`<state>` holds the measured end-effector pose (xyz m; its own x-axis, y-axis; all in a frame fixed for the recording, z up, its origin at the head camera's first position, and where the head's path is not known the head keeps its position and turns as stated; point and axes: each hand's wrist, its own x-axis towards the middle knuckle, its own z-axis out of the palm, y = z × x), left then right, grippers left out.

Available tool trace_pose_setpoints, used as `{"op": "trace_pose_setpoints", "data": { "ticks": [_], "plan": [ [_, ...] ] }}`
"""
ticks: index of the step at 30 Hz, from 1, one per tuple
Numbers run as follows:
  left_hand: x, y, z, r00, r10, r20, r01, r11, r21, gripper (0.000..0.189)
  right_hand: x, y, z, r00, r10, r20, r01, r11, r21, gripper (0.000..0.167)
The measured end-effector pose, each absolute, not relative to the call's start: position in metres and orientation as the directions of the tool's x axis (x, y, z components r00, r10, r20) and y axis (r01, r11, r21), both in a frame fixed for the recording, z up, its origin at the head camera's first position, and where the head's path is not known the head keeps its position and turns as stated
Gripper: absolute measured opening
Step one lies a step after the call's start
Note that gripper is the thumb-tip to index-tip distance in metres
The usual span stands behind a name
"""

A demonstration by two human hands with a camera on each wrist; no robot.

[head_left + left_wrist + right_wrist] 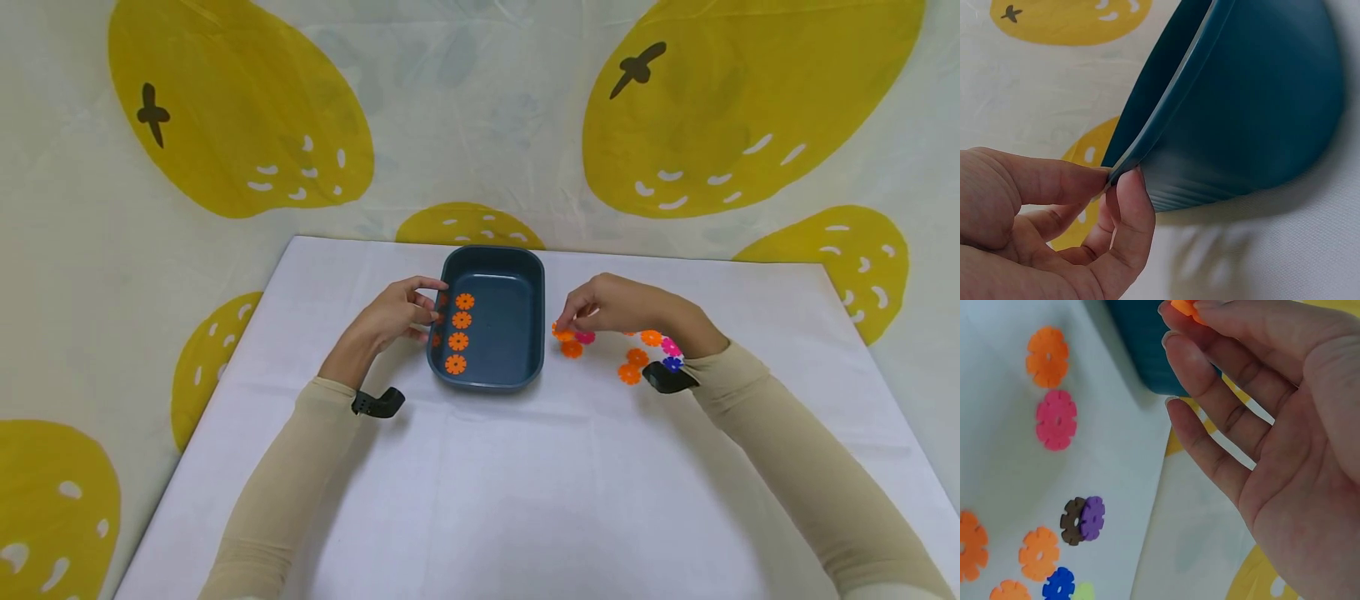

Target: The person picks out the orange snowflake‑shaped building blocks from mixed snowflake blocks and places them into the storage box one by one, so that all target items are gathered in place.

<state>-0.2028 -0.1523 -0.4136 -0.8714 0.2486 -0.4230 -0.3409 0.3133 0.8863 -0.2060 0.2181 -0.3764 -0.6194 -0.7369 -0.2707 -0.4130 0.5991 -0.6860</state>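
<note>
My left hand (392,318) is at the left side of a dark blue plastic tray (501,333). In the left wrist view its thumb and fingers pinch the tray's rim (1163,115). Inside, several orange flower-shaped plastic discs (458,341) lie in a column along the left wall. To the right of the tray, my right hand (611,304) pinches another orange flower disc (1183,307) between thumb and index finger, its other fingers loosely bent. Below that hand on the table lie an orange disc (1047,357) and a pink disc (1057,420).
More flower discs lie scattered by my right wrist: orange (1039,553), blue (1059,584), and a brown one (1072,520) overlapped by a purple one (1093,518). A white cloth (480,492) covers the table. Behind it hangs a fabric (480,108) with large yellow fruit prints.
</note>
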Motion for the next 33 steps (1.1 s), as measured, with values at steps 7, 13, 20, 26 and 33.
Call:
{"op": "trace_pose_setpoints", "data": {
  "ticks": [7, 13, 20, 26, 33],
  "plan": [
    [-0.202, -0.152, -0.414, -0.871, 0.248, -0.424, -0.343, 0.311, 0.886, 0.051, -0.207, 0.211, -0.372, -0.621, -0.745, -0.246, -0.432, 0.587, -0.685, 0.023],
    [-0.203, -0.153, -0.414, -0.869, 0.257, -0.423, -0.339, 0.313, 0.887, 0.051, -0.211, 0.204, -0.367, -0.618, -0.747, -0.246, -0.451, 0.593, -0.667, 0.024],
    [-0.203, -0.153, -0.413, -0.871, 0.254, -0.422, -0.337, 0.316, 0.887, 0.051, -0.215, 0.195, -0.360, -0.622, -0.736, -0.267, -0.455, 0.617, -0.643, 0.024],
    [-0.202, -0.152, -0.413, -0.872, 0.257, -0.417, -0.333, 0.314, 0.889, 0.050, -0.220, 0.186, -0.356, -0.605, -0.760, -0.236, -0.485, 0.587, -0.648, 0.025],
    [-0.203, -0.152, -0.415, -0.873, 0.254, -0.417, -0.333, 0.314, 0.889, 0.050, -0.227, 0.175, -0.354, -0.609, -0.757, -0.236, -0.490, 0.593, -0.639, 0.031]
  ]
}}
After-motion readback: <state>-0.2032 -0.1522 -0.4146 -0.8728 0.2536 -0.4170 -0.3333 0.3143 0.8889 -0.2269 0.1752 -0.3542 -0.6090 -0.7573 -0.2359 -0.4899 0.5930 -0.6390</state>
